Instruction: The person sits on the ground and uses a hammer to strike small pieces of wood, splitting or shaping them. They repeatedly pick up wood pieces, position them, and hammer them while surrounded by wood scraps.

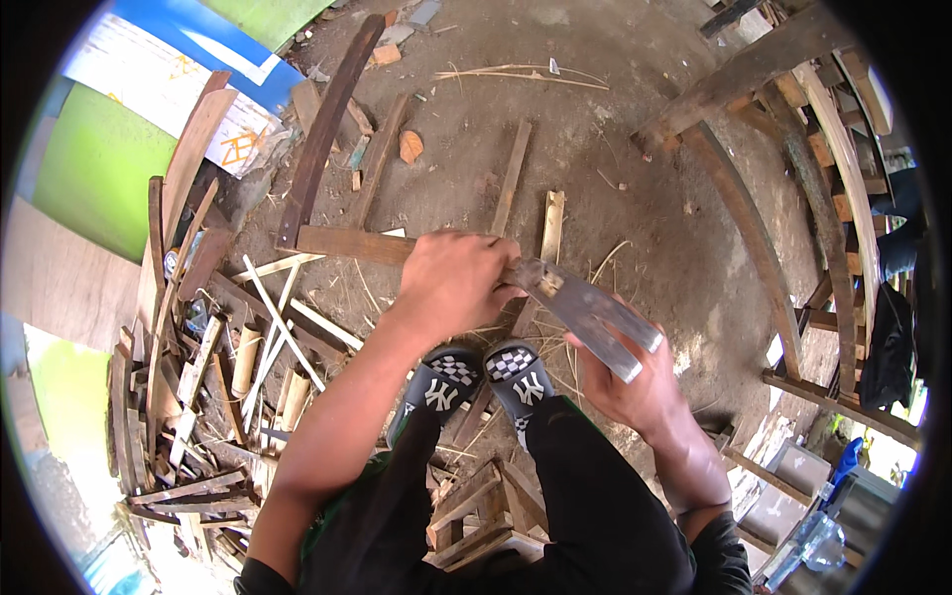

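My right hand [635, 382] is closed around a claw hammer [590, 315]. The hammer's forked metal claw points toward the lower right, and its handle is mostly hidden behind it. Close by, my left hand [458, 280] is closed, its fingertips beside the hammer head; what they grip is hidden. A brown wooden board [352, 244] runs from the left and disappears behind my left hand. At its left end it meets a long dark board [332, 129]. Beyond my hands, a narrow slat [513, 177] and a paler wood strip [551, 223] lie on the ground.
Scrap wood [243, 362] is heaped on the left beside green and blue panels [99, 169]. Dark timber framing [749, 218] stands on the right. My sandals [446, 382] are on the dirt floor; wooden pieces [486, 511] lie between my legs. A clear bottle [823, 540] is lower right.
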`<action>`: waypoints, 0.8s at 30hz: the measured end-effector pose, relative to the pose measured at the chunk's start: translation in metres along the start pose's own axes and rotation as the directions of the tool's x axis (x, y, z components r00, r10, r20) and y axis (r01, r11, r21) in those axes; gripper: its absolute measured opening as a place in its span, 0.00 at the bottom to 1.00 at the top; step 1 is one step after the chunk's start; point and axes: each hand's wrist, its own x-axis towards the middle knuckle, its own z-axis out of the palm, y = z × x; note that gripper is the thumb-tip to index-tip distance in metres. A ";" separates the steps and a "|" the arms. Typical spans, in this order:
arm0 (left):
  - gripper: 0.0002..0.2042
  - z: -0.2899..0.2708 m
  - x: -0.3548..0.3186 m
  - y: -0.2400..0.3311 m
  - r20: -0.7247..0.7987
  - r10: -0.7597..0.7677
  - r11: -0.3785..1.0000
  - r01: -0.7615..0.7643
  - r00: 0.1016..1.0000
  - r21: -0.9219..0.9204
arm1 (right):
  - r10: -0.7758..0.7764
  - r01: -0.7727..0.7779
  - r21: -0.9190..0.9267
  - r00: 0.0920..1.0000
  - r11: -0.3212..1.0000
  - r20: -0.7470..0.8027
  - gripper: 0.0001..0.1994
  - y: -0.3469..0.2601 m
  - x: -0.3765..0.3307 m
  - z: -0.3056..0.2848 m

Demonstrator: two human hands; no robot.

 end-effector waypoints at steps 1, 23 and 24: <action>0.14 0.003 0.001 -0.002 -0.044 0.017 1.000 -0.018 0.999 -0.016 | 0.024 -0.025 0.019 0.999 1.000 0.020 0.13 0.001 0.000 -0.004; 0.16 0.007 0.001 -0.005 -0.098 0.051 0.998 -0.054 0.994 -0.020 | -0.147 0.136 -0.147 0.987 0.980 -0.068 0.13 0.000 0.011 -0.006; 0.17 0.006 0.000 -0.005 -0.102 0.066 0.998 -0.068 0.993 -0.011 | -0.181 0.168 -0.097 0.974 0.981 -0.135 0.13 0.000 0.009 -0.008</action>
